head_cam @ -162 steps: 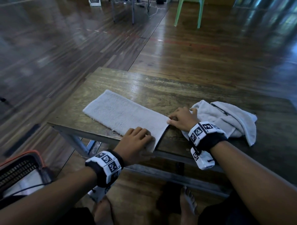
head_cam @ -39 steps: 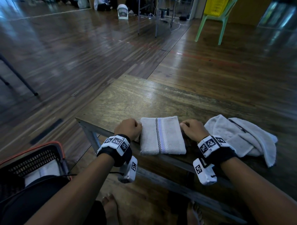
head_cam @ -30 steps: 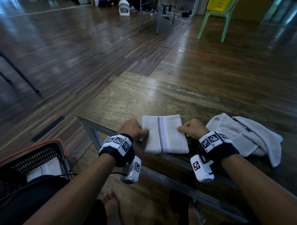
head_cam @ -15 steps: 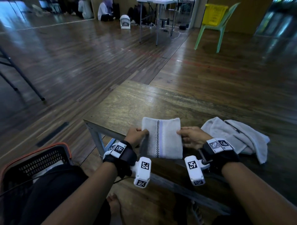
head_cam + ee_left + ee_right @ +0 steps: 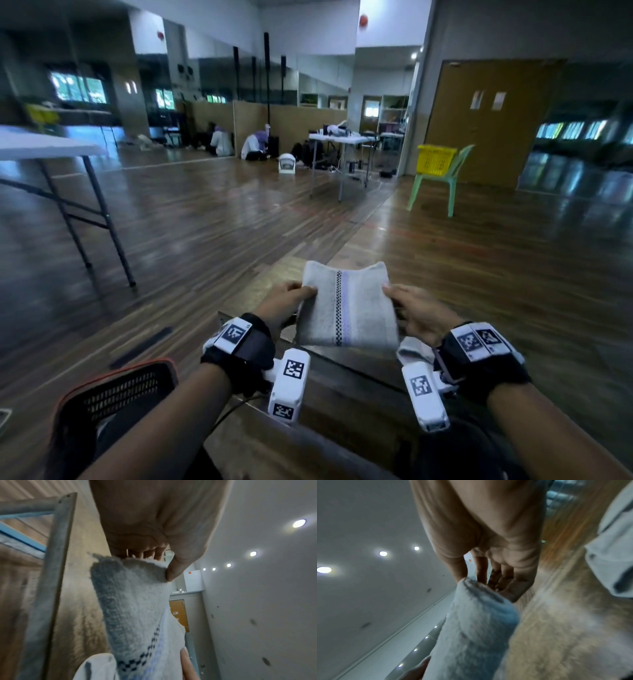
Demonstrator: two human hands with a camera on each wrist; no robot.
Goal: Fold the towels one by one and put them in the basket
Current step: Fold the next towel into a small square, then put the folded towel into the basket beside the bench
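A folded white towel [image 5: 346, 305] with a chequered and lilac stripe is lifted off the wooden table [image 5: 346, 370], held between both hands. My left hand [image 5: 287, 303] pinches its left edge, thumb on top and fingers beneath, as the left wrist view shows on the towel [image 5: 135, 608]. My right hand [image 5: 414, 310] grips the right edge of the towel [image 5: 476, 628] the same way. The dark basket [image 5: 113, 394] with an orange rim stands on the floor at lower left. A bit of the unfolded towel [image 5: 412, 349] peeks out behind my right wrist, and also shows as an unfolded towel [image 5: 611, 555] in the right wrist view.
A folding table [image 5: 51, 147] stands at left. Far off are a white table [image 5: 339, 138], a green chair [image 5: 435, 178] bearing a yellow basket, and people sitting on the floor. Wooden floor [image 5: 205, 222] spreads around the table.
The towel went from half-folded to a small folded square, then both hands took its sides and lifted it off the table. My head tilted up, revealing the room.
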